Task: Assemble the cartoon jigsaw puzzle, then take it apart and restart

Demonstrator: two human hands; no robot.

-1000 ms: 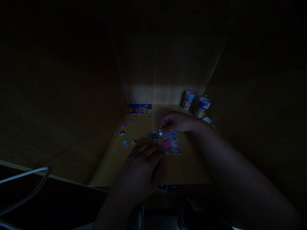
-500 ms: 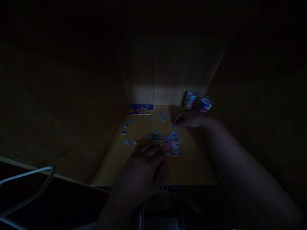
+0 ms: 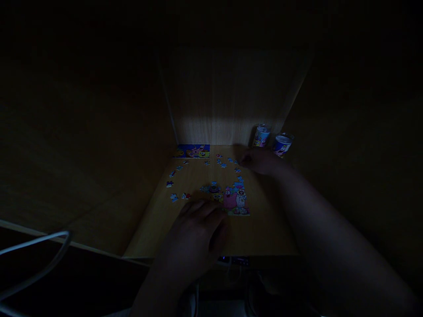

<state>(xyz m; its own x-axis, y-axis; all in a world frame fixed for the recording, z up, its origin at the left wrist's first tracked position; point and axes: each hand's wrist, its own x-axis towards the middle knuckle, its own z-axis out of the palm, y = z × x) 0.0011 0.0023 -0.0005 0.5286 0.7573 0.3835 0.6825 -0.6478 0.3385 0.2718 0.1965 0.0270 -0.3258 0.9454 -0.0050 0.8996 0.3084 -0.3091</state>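
Observation:
On the wooden surface, a partly joined jigsaw puzzle (image 3: 231,200) shows cartoon figures, one of them pink. My left hand (image 3: 198,224) rests over its lower left, fingers bent but not gripping, hiding part of it. Farther back, my right hand (image 3: 259,161) has its fingers pinched together at a small puzzle piece (image 3: 235,161). The dim light blurs this grip. Close by lie a loose light-blue piece (image 3: 237,170) and another blue piece (image 3: 240,178) just above the puzzle's top right. More loose pieces (image 3: 174,197) form an arc around the left and back.
A blue picture card (image 3: 194,151) lies at the back left. Two printed canisters, one light blue (image 3: 261,136) and one dark blue (image 3: 282,144), stand behind my right hand. Wooden walls (image 3: 228,101) enclose the surface. A white cable (image 3: 49,237) loops at lower left.
My right hand has shifted slightly back and left, away from the pieces above the puzzle's right corner, to a piece farther back. My left hand has stayed in place.

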